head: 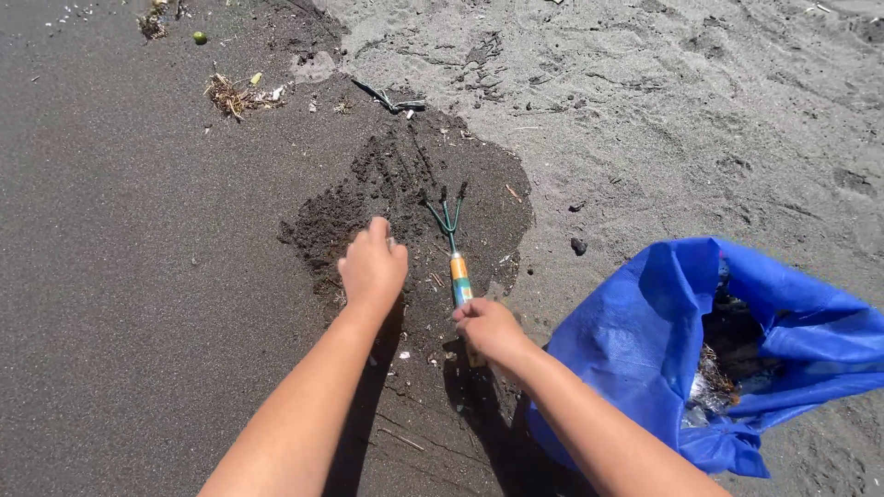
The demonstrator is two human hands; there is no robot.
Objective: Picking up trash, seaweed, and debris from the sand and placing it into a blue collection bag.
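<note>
My right hand [488, 329] grips the orange and teal handle of a small three-pronged hand rake [452, 241], its green tines resting on a patch of dark, churned sand [410, 198]. To the left of the rake, my left hand [373, 265] is down on that same patch, fingers curled into the sand; whether it holds anything is hidden. An open blue bag [645, 340] lies just right of my right forearm, with dark debris inside it.
Grey beach sand spreads all around, damp and smooth on the left, dry and footprinted on the right. A clump of dry plant litter [235, 94] and a small green ball [199, 38] lie upper left. A dark twisted scrap [391, 100] lies above the dug patch, a dark pebble [578, 246] to its right.
</note>
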